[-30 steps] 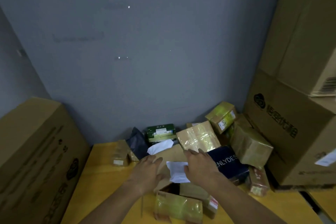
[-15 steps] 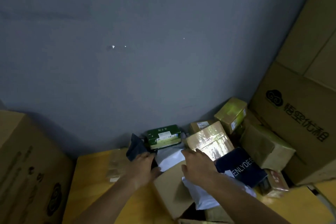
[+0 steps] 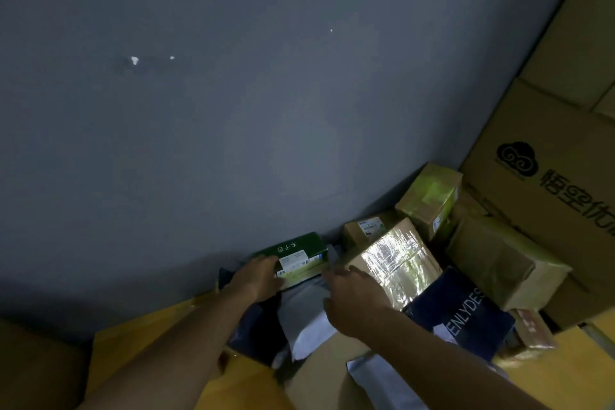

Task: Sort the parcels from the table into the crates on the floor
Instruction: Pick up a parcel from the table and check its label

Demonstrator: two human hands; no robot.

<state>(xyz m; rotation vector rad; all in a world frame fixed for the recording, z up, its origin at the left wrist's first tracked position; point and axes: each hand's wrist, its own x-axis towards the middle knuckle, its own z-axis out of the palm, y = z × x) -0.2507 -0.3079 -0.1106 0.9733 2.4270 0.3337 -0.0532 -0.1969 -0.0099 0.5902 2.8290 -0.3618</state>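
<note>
A: Far right, big cartons (image 3: pixel 545 183) wall in the heap on the yellow table (image 3: pixel 139 339); crates not in view.

B: Target?

A: Green box (image 3: pixel 296 256), far against the wall, behind a white mailer (image 3: pixel 306 309). Left hand (image 3: pixel 258 278) touches its left end; whether the fingers curl round it, cannot tell. Right hand (image 3: pixel 352 299) hovers near, fingers loose, gripping nothing.

B: Advice?

A: Probably bring the right hand to the opposite end, lift straight up, avoid dragging the taped parcel (image 3: pixel 396 260) alongside.
</note>
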